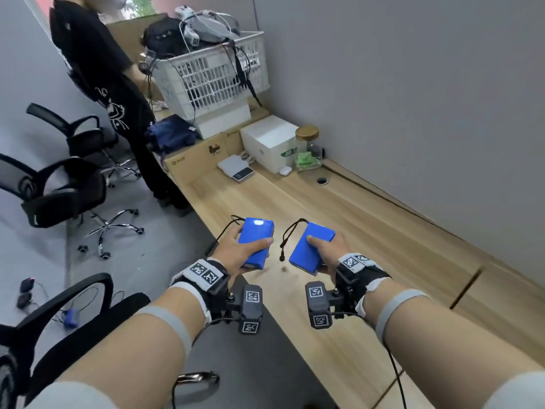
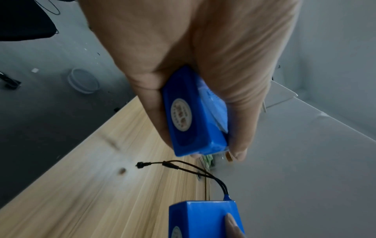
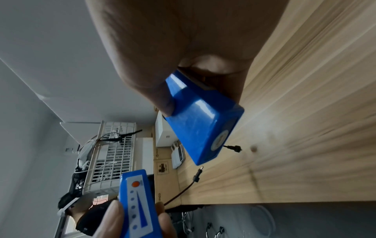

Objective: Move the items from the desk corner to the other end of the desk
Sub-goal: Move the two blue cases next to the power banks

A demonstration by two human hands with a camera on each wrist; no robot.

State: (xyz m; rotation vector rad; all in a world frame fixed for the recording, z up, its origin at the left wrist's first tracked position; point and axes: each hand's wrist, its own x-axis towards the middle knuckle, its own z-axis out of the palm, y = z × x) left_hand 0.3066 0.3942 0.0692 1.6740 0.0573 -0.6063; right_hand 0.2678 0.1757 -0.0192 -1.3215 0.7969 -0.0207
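Item 1. Left hand [image 1: 236,251]: wrapped round a blue battery pack [image 1: 256,242], thumb across its top face, fingers beneath. The pack is carried in the air, just over the desk's [image 1: 368,249] near edge. Its black lead [image 1: 228,224] trails off the far end toward the floor side.

Item 2. Right hand [image 1: 330,249]: clamped on a second blue battery pack [image 1: 311,246], thumb on top, fingers under the right side. This pack is also clear of the wood, above the middle of the desk. Its looped cable [image 1: 287,236] hangs into the gap between the two packs, plug end dangling just above the surface.

Item 3. Far end of the desk: white box [image 1: 267,143], glass jar [image 1: 308,150], a small charger-like unit [image 1: 237,168], a cardboard box [image 1: 194,157] and a white basket [image 1: 215,75] full of cables.

Risks, as judged:
- the dangling plugs may drag or snag on the desk edge, tugging a pack loose;
- the two leads hang close together and could tangle;
- the far end looks crowded, so set-down room is tight.

Both packs sit side by side, near each other but apart.
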